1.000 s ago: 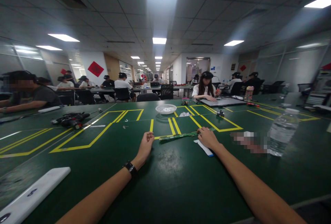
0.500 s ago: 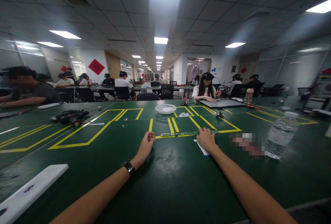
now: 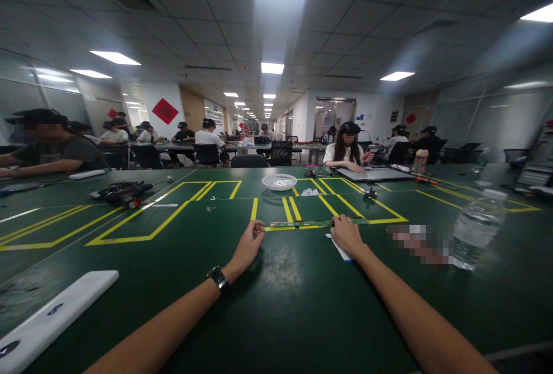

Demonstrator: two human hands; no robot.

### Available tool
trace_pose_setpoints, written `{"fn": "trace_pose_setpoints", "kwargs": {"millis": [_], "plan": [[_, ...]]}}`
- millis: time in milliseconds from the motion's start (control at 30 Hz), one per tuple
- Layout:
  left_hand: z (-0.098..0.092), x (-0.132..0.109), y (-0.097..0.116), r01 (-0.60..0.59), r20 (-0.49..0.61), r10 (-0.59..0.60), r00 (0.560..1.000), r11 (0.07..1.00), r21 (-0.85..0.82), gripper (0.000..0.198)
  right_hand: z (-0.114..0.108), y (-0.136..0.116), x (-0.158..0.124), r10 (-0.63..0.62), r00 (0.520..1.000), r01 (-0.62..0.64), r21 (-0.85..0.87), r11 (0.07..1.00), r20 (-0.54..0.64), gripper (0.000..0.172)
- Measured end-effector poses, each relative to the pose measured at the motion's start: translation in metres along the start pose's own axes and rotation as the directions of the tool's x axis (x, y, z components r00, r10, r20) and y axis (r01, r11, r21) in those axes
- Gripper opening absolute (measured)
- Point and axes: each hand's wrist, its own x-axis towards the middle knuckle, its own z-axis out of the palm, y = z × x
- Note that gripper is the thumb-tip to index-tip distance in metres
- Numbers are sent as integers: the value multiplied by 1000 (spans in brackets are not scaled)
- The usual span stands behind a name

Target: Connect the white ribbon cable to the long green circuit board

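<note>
A long, narrow green circuit board [image 3: 302, 224] lies along the yellow tape in front of me. My right hand [image 3: 345, 234] is closed over it right of its middle, with the far end sticking out past my fingers. The exact finger contact is hidden under the hand. Just short of the board's left end, my left hand [image 3: 249, 241] rests with loosely bent fingers, thumb apart, and nothing in it. A white and blue flat item [image 3: 341, 248] lies partly under my right hand and wrist.
A clear water bottle [image 3: 478, 230] stands at the right. Farther off are a white basket [image 3: 279, 182], a black tool [image 3: 125, 192] and a small black clip-like object [image 3: 370, 193]. A white slab [image 3: 60, 316] lies at near left. Across the table [image 3: 194, 316], a person works beside a laptop [image 3: 374, 174].
The whole view has shifted slightly, so things appear a little farther right. Both hands keep nearly the same places relative to the circuit board.
</note>
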Motion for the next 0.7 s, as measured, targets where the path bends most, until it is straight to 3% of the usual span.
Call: {"fn": "trace_pose_setpoints", "kwargs": {"millis": [200,333,500,700], "plan": [[1,-1,-2,-18,35,17,999,1000,23,21,3,0,0,-24,1000,24,1,1000,-9,34],[1,-2,0,-9,57,8,998,1000,29,20,10,4,3,-50,998,50,-6,999,34,45],[1,-3,4,-18,59,16,998,999,45,20,15,6,6,-13,1000,12,-18,1000,-26,62],[2,-3,4,-8,70,5,998,999,43,20,13,6,7,-15,999,16,16,1000,-41,52]]}}
